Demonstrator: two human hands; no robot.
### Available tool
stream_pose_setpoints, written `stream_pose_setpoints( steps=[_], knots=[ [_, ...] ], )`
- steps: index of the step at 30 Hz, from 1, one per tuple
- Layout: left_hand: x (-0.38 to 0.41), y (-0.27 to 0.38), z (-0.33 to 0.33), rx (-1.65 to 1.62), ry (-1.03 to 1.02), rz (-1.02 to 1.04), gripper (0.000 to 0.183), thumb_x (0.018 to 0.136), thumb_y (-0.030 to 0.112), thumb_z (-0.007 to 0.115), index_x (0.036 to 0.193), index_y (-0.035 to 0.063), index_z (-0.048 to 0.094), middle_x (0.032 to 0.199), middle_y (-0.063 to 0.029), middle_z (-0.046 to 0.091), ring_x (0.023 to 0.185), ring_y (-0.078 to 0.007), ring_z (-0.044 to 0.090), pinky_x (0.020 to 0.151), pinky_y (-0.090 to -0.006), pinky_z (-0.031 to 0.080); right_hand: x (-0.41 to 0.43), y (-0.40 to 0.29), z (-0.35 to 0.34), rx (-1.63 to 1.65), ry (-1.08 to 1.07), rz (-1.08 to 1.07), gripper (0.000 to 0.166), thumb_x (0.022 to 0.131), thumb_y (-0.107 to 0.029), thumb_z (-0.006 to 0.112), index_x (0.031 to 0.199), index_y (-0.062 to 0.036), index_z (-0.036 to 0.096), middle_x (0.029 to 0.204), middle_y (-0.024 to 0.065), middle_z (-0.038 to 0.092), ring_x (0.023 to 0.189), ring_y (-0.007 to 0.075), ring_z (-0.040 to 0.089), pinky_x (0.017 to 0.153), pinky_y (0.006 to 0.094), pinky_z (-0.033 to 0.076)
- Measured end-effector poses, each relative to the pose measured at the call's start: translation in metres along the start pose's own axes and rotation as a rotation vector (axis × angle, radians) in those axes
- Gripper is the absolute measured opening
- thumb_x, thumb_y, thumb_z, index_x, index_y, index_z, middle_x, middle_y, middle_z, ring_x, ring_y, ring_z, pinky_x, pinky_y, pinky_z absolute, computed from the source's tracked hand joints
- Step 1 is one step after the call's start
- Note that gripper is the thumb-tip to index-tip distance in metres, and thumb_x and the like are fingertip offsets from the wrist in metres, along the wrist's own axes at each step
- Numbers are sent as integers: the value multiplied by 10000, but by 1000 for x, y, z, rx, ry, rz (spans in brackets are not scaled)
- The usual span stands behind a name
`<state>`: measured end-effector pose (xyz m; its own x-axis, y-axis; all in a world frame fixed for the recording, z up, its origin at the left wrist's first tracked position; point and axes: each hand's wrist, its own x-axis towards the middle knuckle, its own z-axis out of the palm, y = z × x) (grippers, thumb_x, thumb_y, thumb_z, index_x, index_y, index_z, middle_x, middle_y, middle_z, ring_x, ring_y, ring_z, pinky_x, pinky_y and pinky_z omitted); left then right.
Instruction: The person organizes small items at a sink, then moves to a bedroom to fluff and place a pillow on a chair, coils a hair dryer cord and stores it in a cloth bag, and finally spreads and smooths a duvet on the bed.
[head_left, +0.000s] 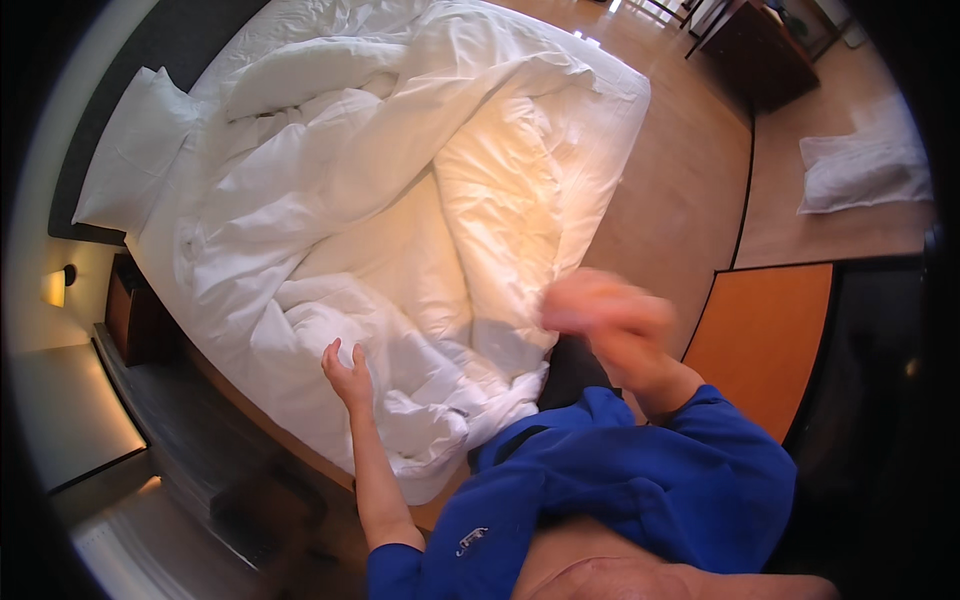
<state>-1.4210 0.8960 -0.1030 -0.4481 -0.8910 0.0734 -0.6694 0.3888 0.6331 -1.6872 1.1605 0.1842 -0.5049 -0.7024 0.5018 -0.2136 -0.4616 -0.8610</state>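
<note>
A rumpled white duvet (360, 172) lies in loose folds over a bed with a white sheet (622, 97). My left hand (350, 375) is over the near part of the duvet, thumb and fingers apart, with nothing in it; whether it touches the cloth is not clear. My right hand (607, 304) is blurred by motion beside the bed's right edge, near the duvet's corner. Its fingers cannot be made out, nor whether they hold anything. A white pillow (139, 154) leans at the dark headboard (82, 165).
At the left are a bedside cabinet (135, 311) and a lit wall lamp (56, 287). Another white pillow (862, 172) lies at the far right. A dark wooden desk (757, 56) stands at the upper right, an orange panel (761, 337) at the right.
</note>
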Motion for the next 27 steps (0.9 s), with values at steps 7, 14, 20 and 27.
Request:
stream_pose_setpoints(
  steps=[7, 14, 20, 27],
  knots=[
    [-12, 146, 164, -288, -147, -242, 451, 814, 249, 663, 1166, -13, 558, 1140, -148, 569, 1017, -218, 547, 871, -325, 454, 82, -43, -140, 348, 28, -651, 266, 847, -69, 610, 1066, -218, 622, 1140, -45, 502, 983, 117, 530, 794, 348, 449],
    [65, 305, 301, -341, -335, -119, 473, 797, 282, 681, 1149, -14, 567, 1111, -158, 591, 984, -215, 571, 857, -322, 463, 122, -36, -272, 355, -101, -568, 296, 851, -104, 634, 1124, -215, 604, 1229, -43, 436, 1011, 117, 524, 731, 369, 525],
    [114, 391, 418, -114, -402, 166, 499, 778, 321, 670, 1142, -5, 566, 1127, -215, 571, 1035, -324, 560, 897, -372, 453, 147, -13, -345, 206, -30, -578, 361, 864, -116, 607, 1205, -209, 536, 1302, -38, 380, 987, 120, 542, 675, 358, 545],
    [211, 419, 554, 251, -321, 302, 576, 752, 248, 661, 1230, -10, 474, 1261, -235, 477, 1205, -380, 419, 1032, -427, 329, 227, 77, -525, -112, -52, -366, 207, 780, 33, 598, 958, -71, 615, 1060, 96, 556, 831, 252, 606, 708, 393, 509]
  ],
)
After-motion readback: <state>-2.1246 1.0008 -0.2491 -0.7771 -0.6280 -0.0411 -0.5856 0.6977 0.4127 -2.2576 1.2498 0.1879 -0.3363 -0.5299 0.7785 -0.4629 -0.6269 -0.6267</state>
